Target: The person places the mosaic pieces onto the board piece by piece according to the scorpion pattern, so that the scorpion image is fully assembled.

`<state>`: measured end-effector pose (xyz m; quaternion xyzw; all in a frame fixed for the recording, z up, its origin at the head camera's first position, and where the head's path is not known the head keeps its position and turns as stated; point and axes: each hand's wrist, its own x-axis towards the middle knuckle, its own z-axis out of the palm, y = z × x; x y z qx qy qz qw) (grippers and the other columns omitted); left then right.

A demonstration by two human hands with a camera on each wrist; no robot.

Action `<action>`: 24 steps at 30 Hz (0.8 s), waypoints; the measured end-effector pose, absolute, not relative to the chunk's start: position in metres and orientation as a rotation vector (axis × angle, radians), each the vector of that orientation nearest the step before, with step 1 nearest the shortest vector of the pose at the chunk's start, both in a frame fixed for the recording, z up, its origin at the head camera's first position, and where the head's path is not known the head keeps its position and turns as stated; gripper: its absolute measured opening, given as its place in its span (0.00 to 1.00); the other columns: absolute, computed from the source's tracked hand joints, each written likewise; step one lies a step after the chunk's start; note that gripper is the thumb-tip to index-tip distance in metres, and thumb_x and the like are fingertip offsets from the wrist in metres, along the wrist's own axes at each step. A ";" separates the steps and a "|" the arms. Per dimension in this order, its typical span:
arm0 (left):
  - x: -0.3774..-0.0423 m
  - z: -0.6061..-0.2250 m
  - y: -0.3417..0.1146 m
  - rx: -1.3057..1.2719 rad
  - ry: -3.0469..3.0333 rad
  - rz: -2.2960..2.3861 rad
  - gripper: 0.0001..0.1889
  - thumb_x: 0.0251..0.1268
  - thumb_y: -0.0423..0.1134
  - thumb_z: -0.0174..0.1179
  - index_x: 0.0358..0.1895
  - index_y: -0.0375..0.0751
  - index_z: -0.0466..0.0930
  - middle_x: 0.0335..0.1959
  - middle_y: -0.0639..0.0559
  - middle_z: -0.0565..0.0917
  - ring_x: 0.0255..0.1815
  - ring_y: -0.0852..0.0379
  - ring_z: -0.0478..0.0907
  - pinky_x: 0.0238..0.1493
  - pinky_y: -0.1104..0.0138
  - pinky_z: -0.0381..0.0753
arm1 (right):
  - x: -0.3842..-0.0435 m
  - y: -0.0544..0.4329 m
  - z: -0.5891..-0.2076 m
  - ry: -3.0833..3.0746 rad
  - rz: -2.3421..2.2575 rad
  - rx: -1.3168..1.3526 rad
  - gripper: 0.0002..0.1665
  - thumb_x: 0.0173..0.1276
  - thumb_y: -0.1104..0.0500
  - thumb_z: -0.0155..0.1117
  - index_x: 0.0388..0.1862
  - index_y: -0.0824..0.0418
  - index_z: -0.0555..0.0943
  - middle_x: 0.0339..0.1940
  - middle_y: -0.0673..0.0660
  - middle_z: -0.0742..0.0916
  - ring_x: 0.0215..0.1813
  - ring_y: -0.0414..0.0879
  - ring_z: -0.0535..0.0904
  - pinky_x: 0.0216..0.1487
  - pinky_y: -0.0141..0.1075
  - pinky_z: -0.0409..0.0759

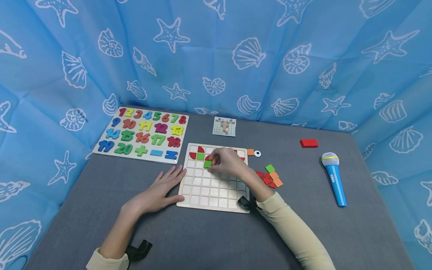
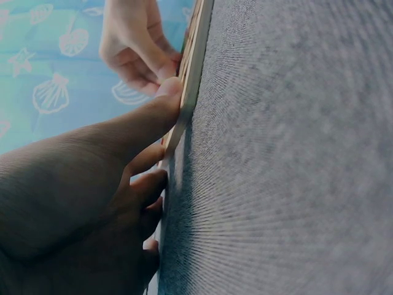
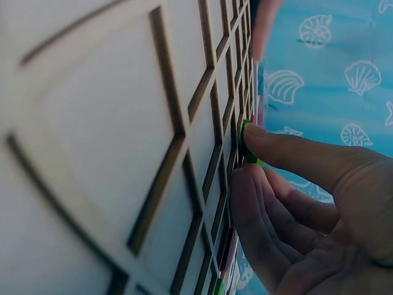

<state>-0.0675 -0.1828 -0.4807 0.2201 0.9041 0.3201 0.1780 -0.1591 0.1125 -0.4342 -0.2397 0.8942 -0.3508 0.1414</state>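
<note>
- Thumb and fingertips of our right hand (image 1: 227, 161) are narrowed on a green tile (image 1: 207, 164), and we see it gripped close to the board (image 1: 212, 208)
- It sits over the upper left part, just below and right of a second green tile (image 1: 200, 156) in the head view; whether it touches down, we can't tell
- It looks square, so we judge there's no long axis to turn, only edges to match with the board's lines
- Our right hand is clearly nearer; our left hand (image 1: 158, 193) lies spread at the left edge, holding nothing
</note>
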 end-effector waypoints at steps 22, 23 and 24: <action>-0.066 -0.482 -0.185 0.695 2.558 0.980 0.48 0.75 0.65 0.63 0.90 0.51 0.54 0.92 0.39 0.53 0.93 0.32 0.44 0.83 0.23 0.40 | -0.146 0.139 -0.428 2.490 -1.151 -0.717 0.13 0.68 0.64 0.79 0.49 0.68 0.88 0.36 0.56 0.90 0.37 0.40 0.84 0.42 0.29 0.83; -0.067 -0.484 -0.186 0.696 2.565 0.975 0.49 0.75 0.66 0.63 0.90 0.52 0.53 0.92 0.40 0.53 0.93 0.33 0.44 0.83 0.24 0.40 | -0.145 0.143 -0.427 2.493 -1.155 -0.713 0.13 0.68 0.64 0.78 0.49 0.68 0.88 0.36 0.55 0.90 0.37 0.41 0.84 0.42 0.30 0.83; -0.067 -0.486 -0.186 0.705 2.570 0.975 0.48 0.75 0.67 0.62 0.90 0.53 0.53 0.92 0.41 0.53 0.93 0.33 0.44 0.83 0.24 0.41 | -0.144 0.146 -0.427 2.497 -1.161 -0.713 0.13 0.68 0.64 0.78 0.49 0.67 0.88 0.36 0.55 0.90 0.37 0.41 0.83 0.42 0.30 0.83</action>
